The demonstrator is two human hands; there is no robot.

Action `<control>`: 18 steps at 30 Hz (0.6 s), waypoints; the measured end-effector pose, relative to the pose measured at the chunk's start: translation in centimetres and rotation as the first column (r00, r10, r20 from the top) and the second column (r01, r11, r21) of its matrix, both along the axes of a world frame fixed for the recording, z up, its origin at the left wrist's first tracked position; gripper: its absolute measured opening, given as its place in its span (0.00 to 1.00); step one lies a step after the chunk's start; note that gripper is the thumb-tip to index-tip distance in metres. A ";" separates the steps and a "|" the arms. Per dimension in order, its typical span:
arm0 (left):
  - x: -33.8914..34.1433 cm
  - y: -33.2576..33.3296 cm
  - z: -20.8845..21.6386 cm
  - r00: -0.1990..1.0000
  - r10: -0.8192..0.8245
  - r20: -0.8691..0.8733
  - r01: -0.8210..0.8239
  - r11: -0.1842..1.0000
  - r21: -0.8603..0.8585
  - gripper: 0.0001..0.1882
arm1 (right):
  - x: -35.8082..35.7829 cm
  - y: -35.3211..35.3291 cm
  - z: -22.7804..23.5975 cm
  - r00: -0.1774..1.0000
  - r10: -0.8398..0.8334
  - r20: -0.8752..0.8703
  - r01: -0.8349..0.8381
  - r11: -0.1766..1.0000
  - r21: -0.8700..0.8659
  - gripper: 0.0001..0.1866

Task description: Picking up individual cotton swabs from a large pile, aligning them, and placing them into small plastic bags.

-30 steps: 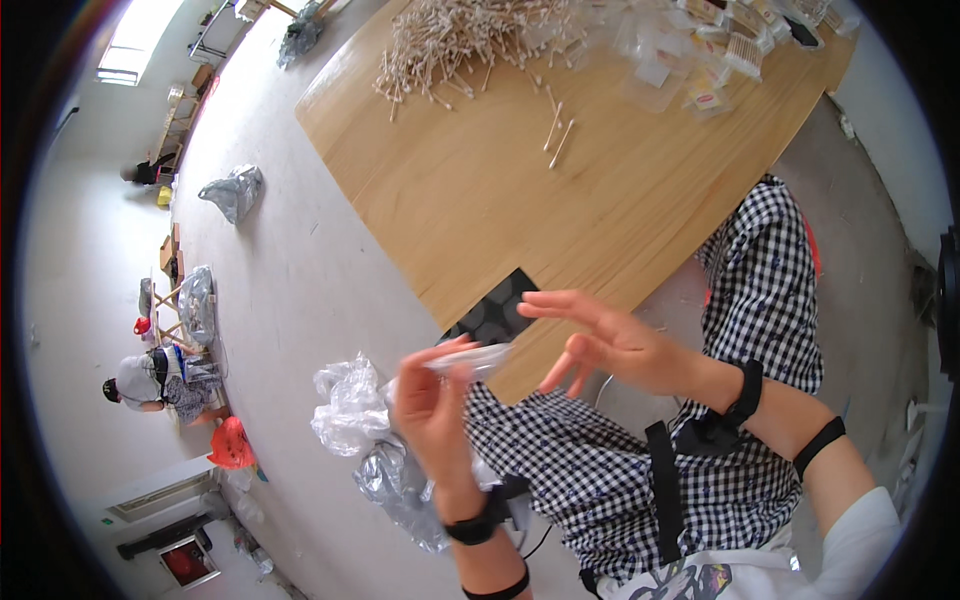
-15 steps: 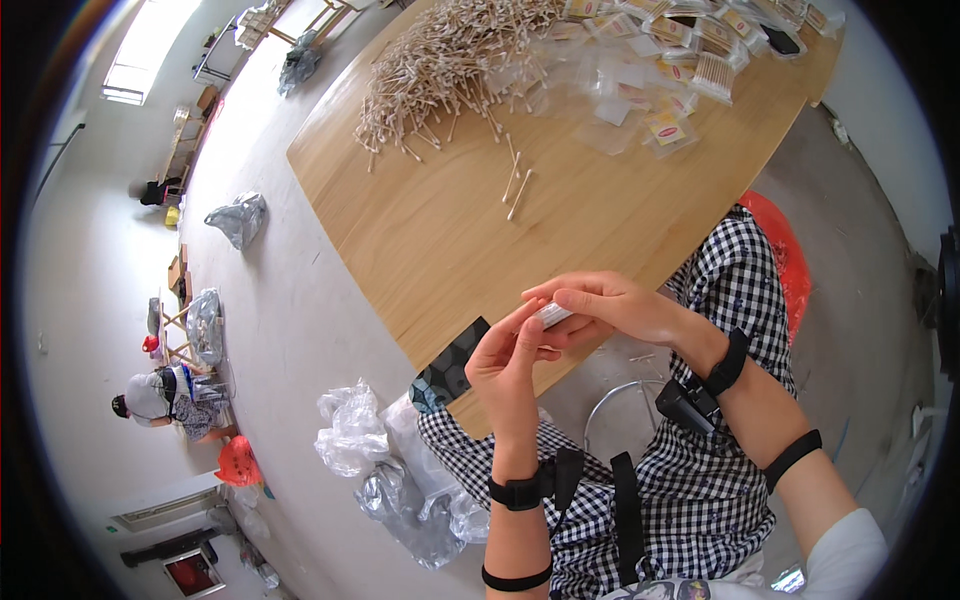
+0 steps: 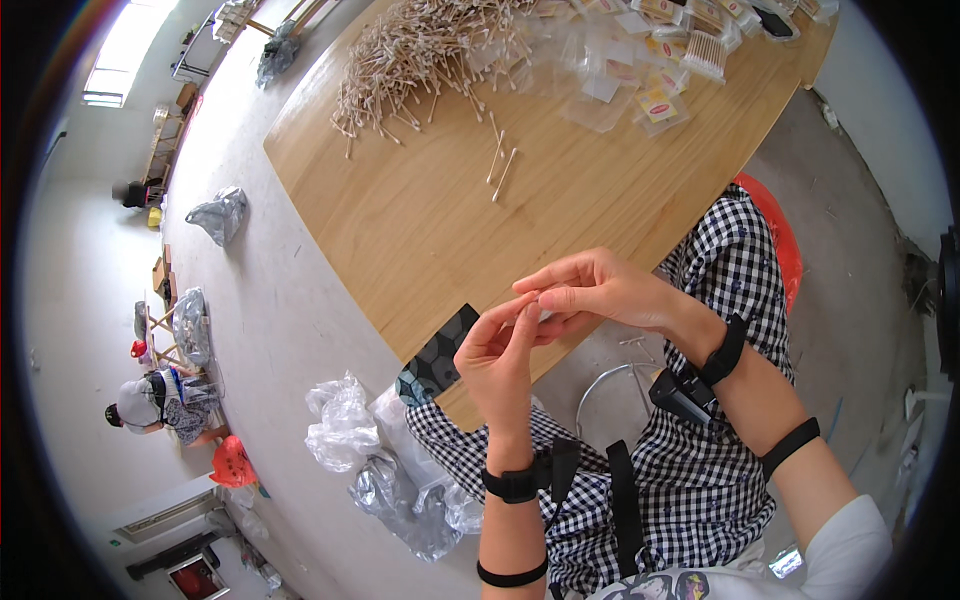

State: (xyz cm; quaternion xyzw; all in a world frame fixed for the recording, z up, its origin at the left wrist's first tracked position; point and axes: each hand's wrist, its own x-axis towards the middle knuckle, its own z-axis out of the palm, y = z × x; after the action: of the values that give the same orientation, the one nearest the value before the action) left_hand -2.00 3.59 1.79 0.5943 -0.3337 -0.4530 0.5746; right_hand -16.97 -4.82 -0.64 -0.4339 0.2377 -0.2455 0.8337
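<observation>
My left hand [image 3: 497, 365] and my right hand [image 3: 612, 292] meet over the near edge of the table, fingertips touching. Between them is a small whitish, shiny plastic packet [image 3: 544, 315]. Thumbs and fingers of both hands pinch it, and they cover most of it, so its contents cannot be made out. Beyond my hands a few loose cotton swabs [image 3: 505, 175] lie on the wooden table [image 3: 400, 250]. A large heap of cotton swabs [image 3: 420, 65] spreads at the far side.
Clear plastic bags with labels [image 3: 658, 105] and a filled swab packet [image 3: 706, 55] lie at the far right. A dark patterned piece [image 3: 440, 355] sits at the table's near left corner. Crumpled plastic bags [image 3: 345, 425] are on the floor. Another person [image 3: 160, 400] is at the left.
My fingers have closed in further around the packet, so less of it shows. The view has shifted slightly, and the table things appear a little further up and left.
</observation>
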 end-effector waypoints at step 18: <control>-0.3 -0.1 -1.6 0.994 0.021 -0.112 -0.024 0.999 -0.028 0.14 | 0.1 -0.4 0.4 0.994 -0.050 -0.092 0.047 0.998 -0.035 0.19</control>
State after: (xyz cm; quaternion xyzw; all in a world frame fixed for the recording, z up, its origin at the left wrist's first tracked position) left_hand -2.33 3.52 0.20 0.5636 -0.3008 -0.4740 0.6060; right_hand -16.92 -5.18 -0.23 -0.4524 0.2828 -0.2490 0.8083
